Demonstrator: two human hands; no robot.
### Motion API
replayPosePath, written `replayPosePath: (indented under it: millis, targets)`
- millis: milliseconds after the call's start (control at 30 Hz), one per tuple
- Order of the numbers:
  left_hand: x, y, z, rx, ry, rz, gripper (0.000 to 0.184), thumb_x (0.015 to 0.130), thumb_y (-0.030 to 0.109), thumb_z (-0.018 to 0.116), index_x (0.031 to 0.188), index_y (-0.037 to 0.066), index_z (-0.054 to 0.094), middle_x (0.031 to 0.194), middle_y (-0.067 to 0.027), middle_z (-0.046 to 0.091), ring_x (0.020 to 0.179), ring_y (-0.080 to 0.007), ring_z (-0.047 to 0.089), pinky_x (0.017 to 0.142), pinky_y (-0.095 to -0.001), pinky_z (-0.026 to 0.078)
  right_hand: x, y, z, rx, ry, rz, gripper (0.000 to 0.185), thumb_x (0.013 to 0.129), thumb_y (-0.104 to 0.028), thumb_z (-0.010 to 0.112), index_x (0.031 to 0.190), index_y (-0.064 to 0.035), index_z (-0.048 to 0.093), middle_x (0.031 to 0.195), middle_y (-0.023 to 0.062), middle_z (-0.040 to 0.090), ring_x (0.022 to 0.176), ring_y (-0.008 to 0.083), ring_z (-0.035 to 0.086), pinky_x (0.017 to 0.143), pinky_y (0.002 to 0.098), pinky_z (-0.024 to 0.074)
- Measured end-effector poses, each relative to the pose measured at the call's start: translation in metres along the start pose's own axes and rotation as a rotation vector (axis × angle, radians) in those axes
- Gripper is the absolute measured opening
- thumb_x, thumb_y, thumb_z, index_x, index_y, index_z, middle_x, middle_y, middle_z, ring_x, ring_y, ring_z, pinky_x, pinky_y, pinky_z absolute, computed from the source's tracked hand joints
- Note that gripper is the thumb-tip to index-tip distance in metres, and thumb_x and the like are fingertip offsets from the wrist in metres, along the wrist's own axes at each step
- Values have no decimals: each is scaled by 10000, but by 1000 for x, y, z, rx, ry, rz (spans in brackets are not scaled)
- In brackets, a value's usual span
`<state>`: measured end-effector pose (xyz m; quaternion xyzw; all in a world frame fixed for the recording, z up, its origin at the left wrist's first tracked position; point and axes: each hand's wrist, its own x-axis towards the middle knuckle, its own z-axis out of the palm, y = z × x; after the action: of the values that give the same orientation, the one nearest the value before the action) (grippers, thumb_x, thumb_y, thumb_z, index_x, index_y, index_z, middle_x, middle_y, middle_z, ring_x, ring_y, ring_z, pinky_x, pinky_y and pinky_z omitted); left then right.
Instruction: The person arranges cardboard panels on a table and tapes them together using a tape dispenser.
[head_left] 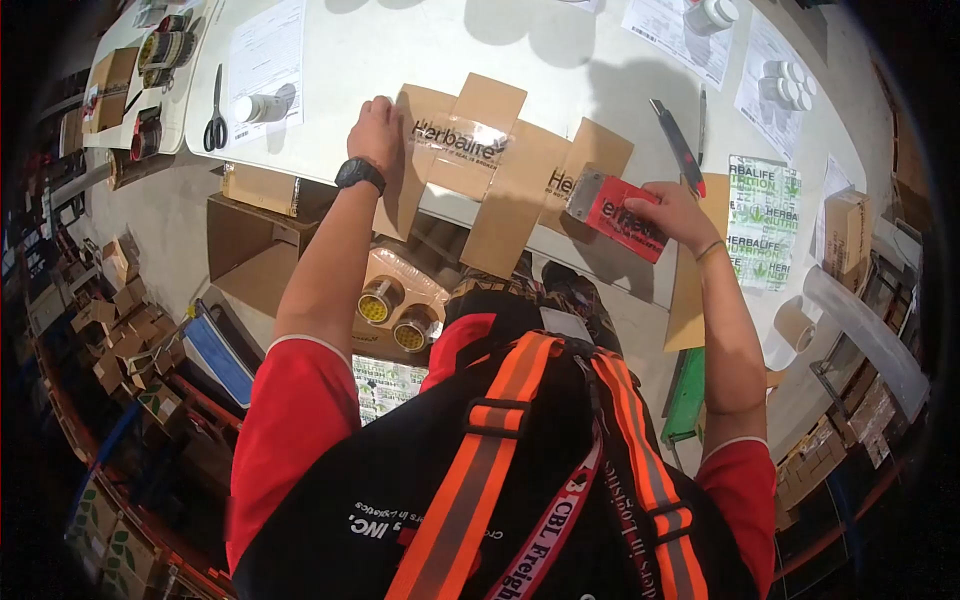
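Note:
Flattened or partly folded brown cardboard (490,205) with spread flaps lies at the table's front edge, a strip of clear printed tape across it. My left hand (374,130) rests at its left flap, fingers bent over the edge. In my right hand (676,214) is a red tape dispenser (618,215), held against the cardboard's right side, with the thumb on top. Tape printed with dark letters shows just left of the dispenser. Whether the tape is still joined to it cannot be made out.
A box cutter (677,145) and pen (702,125) lie behind my right hand. Black scissors (215,120), white bottles (262,108) and papers (265,60) are on the white table (340,50). Tape rolls (380,298) sit on a box below the edge. Printed green-white packaging (762,220) lies right.

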<state>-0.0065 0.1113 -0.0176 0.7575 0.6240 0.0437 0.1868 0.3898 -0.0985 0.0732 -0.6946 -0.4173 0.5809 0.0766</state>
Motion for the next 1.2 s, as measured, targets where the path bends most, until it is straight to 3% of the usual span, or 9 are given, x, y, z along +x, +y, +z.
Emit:
replayPosePath:
  millis: [133, 233, 300, 433, 700, 767, 1033, 1133, 1200]
  targets:
    - [3, -3, 2, -18, 12, 49, 278, 970, 348, 490, 1044, 89, 562, 1044, -150, 612, 920, -400, 605, 778, -470, 495, 3, 2, -1, 9, -10, 8, 341, 879, -334, 680, 767, -15, 634, 632, -46, 517, 586, 46, 463, 524, 246, 384]
    - [3, 3, -9, -97, 32, -92, 306, 956, 358, 527, 1072, 75, 551, 915, -153, 646, 847, -392, 626, 733, -454, 495, 3, 7, -5, -5, -7, -3, 338, 878, -330, 683, 786, -8, 642, 640, -46, 521, 597, 46, 468, 532, 245, 387]
    - [-3, 6, -17, -236, 173, -54, 315, 931, 320, 596, 1080, 46, 556, 750, -132, 637, 719, -328, 636, 650, -405, 494, 0, 7, -7, 16, 14, -44, 375, 859, -370, 678, 800, 0, 675, 613, -4, 551, 563, 83, 495, 541, 277, 408]
    - [-15, 11, -25, -320, 206, 19, 338, 877, 231, 691, 1112, 22, 570, 661, -84, 584, 603, -218, 586, 570, -335, 475, -1, 7, -9, -2, 21, -48, 378, 860, -372, 676, 791, 0, 666, 612, -4, 545, 564, 83, 494, 545, 276, 411]
    - [-13, 5, -19, -273, 274, 122, 404, 840, 227, 725, 1143, -7, 597, 852, -152, 638, 696, -251, 612, 653, -367, 508, -6, 10, -11, 26, 25, -14, 357, 865, -346, 673, 874, 10, 681, 656, 8, 580, 602, 83, 518, 578, 271, 438]
    - [-19, 9, -30, -302, 160, -28, 430, 811, 274, 750, 1099, -27, 645, 992, -202, 647, 778, -278, 642, 730, -383, 526, -14, 5, -10, 56, 39, -50, 355, 865, -338, 674, 908, 14, 683, 675, 11, 593, 621, 81, 527, 594, 267, 448]
    - [-34, -11, -62, -208, -83, -196, 496, 777, 417, 740, 938, -51, 716, 903, -233, 700, 844, -296, 692, 776, -359, 530, -40, -15, 3, 145, 62, -154, 342, 858, -296, 686, 948, 34, 669, 709, 51, 623, 659, 92, 549, 621, 276, 462]
    - [-47, -19, -86, -264, -172, -294, 501, 778, 406, 740, 958, -60, 710, 908, -245, 698, 850, -291, 695, 766, -357, 525, -56, -30, 6, 12, 63, -299, 299, 839, -268, 693, 874, 27, 655, 683, 101, 585, 632, 155, 544, 612, 322, 448]
    - [-59, -44, -87, -281, -118, -309, 462, 790, 401, 738, 886, -50, 716, 808, -175, 708, 722, -233, 671, 665, -338, 510, -67, -43, 11, 28, 110, -449, 281, 809, -248, 703, 807, 22, 627, 678, 145, 536, 631, 239, 528, 619, 368, 429]
